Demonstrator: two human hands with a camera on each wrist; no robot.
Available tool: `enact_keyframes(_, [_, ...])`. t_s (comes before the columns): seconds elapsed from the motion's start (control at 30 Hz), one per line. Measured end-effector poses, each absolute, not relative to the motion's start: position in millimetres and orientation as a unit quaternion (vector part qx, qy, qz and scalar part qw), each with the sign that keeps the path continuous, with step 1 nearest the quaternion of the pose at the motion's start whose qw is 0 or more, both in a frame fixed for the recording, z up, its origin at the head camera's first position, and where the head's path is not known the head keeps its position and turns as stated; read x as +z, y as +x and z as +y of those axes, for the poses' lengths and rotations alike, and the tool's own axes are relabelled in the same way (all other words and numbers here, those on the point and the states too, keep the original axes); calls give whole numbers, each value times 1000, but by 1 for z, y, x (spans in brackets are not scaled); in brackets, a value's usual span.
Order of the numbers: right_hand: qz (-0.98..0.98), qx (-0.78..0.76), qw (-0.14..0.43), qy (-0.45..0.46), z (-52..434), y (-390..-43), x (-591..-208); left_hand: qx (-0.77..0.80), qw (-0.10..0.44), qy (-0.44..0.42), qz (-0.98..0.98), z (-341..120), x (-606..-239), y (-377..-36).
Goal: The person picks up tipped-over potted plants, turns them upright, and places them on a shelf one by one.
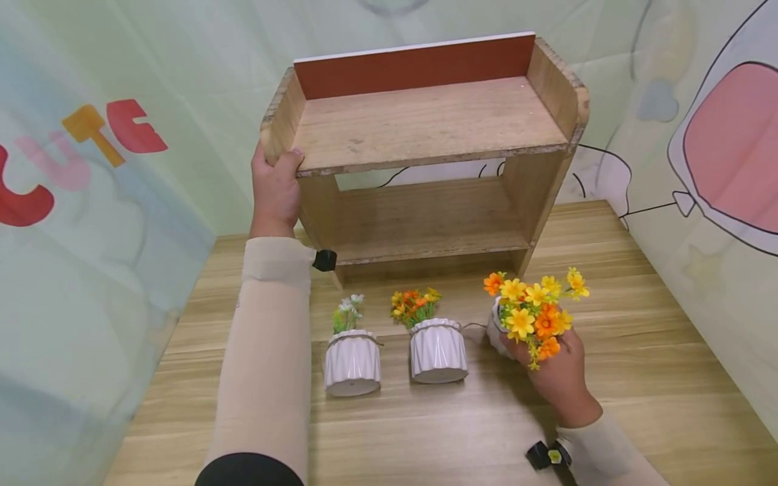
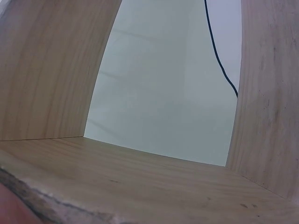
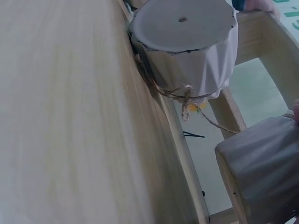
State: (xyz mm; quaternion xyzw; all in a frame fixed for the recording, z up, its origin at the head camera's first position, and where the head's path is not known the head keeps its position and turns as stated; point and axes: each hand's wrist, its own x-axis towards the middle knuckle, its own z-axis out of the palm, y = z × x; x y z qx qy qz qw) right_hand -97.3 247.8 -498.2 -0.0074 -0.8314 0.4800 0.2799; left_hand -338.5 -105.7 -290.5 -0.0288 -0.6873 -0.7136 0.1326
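Note:
My left hand (image 1: 276, 189) grips the left side panel of a small wooden shelf (image 1: 425, 121), its thumb over the top board's front corner. Close up in the left wrist view are the shelf's boards (image 2: 140, 182). On the right, my right hand (image 1: 556, 371) holds a white pot (image 1: 497, 327) of yellow and orange artificial flowers (image 1: 537, 310); whether it touches the table cannot be told. To its left lie two white ribbed pots on their sides, bases toward me: one with orange flowers (image 1: 437, 354), one with white flowers (image 1: 352, 364).
The wood-grain table (image 1: 401, 432) meets printed cloth backdrops (image 1: 182, 54) at the back and sides. Thin twine (image 3: 217, 123) runs from the middle pot (image 3: 187, 65) toward the held pot (image 3: 261, 168). The shelf stands behind the pots, its lower board (image 1: 425, 216) facing me.

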Motion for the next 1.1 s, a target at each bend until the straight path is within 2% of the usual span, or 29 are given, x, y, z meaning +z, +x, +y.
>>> enact_keyframes(0.2, [-828, 472, 301, 17, 249, -98, -497, -713, 131, -29, -688, -105, -291, -338])
enact_keyframes(0.77, [-852, 447, 270, -41, 251, -94, -495, -710, 138, -37, -690, -104, -293, -341])
enact_keyframes(1.1, [-837, 466, 287, -17, 253, -97, -496, -709, 138, -31, -690, -105, -292, -339])
